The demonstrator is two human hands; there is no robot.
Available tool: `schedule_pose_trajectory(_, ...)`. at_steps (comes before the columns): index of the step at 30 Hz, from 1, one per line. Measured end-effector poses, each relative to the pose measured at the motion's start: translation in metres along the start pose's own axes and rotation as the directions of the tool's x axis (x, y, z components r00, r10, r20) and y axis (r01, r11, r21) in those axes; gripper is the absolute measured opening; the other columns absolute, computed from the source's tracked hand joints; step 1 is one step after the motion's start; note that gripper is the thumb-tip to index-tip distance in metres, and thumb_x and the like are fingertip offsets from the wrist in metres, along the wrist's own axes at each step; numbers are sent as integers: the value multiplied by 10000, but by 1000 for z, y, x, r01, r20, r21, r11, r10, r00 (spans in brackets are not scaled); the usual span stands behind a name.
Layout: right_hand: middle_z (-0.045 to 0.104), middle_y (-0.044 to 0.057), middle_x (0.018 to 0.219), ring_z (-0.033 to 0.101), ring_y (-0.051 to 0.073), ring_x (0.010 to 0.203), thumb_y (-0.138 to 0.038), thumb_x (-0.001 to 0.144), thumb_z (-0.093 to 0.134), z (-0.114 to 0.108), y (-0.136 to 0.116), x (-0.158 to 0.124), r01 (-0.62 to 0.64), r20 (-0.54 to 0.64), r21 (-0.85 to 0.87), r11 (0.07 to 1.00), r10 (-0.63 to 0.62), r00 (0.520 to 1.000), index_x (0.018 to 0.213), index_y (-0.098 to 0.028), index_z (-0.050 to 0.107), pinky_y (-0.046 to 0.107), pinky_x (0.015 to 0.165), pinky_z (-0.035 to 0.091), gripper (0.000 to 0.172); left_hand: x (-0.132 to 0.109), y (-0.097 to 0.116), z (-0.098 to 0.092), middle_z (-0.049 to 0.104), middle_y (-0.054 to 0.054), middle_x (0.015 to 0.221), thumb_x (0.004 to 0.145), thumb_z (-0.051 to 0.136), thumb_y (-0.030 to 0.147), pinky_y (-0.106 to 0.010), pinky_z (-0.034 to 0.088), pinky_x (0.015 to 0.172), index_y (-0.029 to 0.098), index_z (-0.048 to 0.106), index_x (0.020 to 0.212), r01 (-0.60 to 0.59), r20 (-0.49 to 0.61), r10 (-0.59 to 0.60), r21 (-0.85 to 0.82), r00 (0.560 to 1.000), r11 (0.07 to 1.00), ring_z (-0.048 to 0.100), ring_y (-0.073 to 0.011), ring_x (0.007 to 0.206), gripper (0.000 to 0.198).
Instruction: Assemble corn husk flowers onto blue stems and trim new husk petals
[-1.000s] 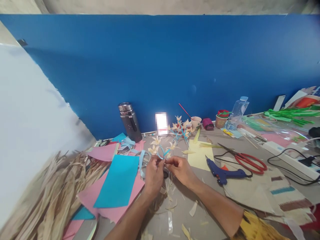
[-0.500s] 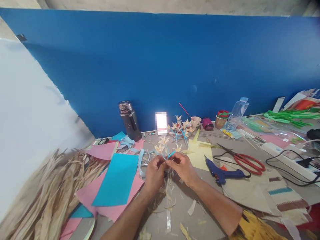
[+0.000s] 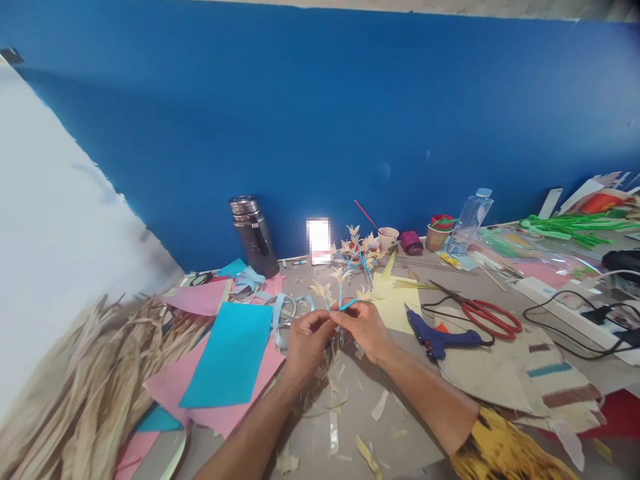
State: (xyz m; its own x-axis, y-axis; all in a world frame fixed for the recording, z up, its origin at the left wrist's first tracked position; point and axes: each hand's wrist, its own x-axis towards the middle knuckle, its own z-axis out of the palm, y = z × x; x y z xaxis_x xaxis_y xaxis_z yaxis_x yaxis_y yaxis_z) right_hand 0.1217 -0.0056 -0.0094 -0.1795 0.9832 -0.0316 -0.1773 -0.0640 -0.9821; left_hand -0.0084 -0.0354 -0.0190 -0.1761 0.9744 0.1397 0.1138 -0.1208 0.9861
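Observation:
Both my hands meet over the middle of the table. My left hand (image 3: pixel 306 345) and my right hand (image 3: pixel 364 327) pinch the base of a small flower sprig (image 3: pixel 341 292), which has blue stems and cream petals pointing up. A second, finished flower sprig (image 3: pixel 361 249) stands further back near the blue wall. Scraps of dried leaf (image 3: pixel 333 400) lie under my wrists.
A heap of dried husk strips (image 3: pixel 85 380) fills the left. Cyan paper (image 3: pixel 229 353) lies on pink sheets beside it. A dark flask (image 3: pixel 250 235) stands at the back. Right of my hands are yellow paper (image 3: pixel 397 303), a blue glue gun (image 3: pixel 440 338), red scissors (image 3: pixel 483 313), a power strip (image 3: pixel 570 313) and a bottle (image 3: pixel 467 223).
The sprig has turned in my fingers and its stems now point more upright. My hands stay together, and the view has shifted slightly.

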Motion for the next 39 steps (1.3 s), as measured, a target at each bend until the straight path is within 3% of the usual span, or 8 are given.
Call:
schedule_pose_trajectory(7,590,-34,558,553,146,499,-378,598,767,-1,0,1,2,19,35,999,-2,1000,734,-193,677,271,482,435,246,0,0,1,662,-20,626,764,682,322,-237,414,578,169,751,737,45,36,-43,-45,998,998,545,-134,582,170)
schedule_pose_trajectory(15,583,-33,549,519,123,455,-347,621,734,1,7,2,39,11,-15,999,-38,999,712,-186,678,247,432,412,193,-5,-5,9,500,30,626,824,639,397,-224,357,556,173,573,680,85,42,-81,-106,996,991,448,-107,581,274)
schedule_pose_trajectory(22,562,-28,527,517,132,477,-338,630,703,5,7,0,22,-37,-61,998,-24,999,700,-188,667,239,411,389,169,-10,-5,11,476,28,642,873,557,344,-238,337,579,191,518,669,-53,0,53,113,999,992,410,-125,620,258)
schedule_pose_trajectory(29,533,-55,477,469,107,424,-344,607,733,4,8,2,-11,-19,-36,999,10,1000,743,-172,681,232,420,371,226,-12,0,12,469,33,626,893,483,343,-246,328,566,201,484,663,-55,-12,58,178,998,983,413,-133,603,271)
schedule_pose_trajectory(34,527,-56,477,445,93,439,-374,608,776,2,11,2,-4,5,3,1000,4,1000,750,-162,687,217,422,339,270,-12,-2,13,549,19,692,938,412,348,-263,356,622,202,515,739,-73,30,68,261,997,963,461,-145,643,268)
schedule_pose_trajectory(39,574,-42,559,489,89,473,-392,518,861,-1,8,2,-111,12,138,984,111,994,781,-149,678,209,437,363,402,-10,-2,11,573,3,741,911,428,305,-266,376,649,189,564,776,-90,99,68,239,993,967,481,-156,696,224)
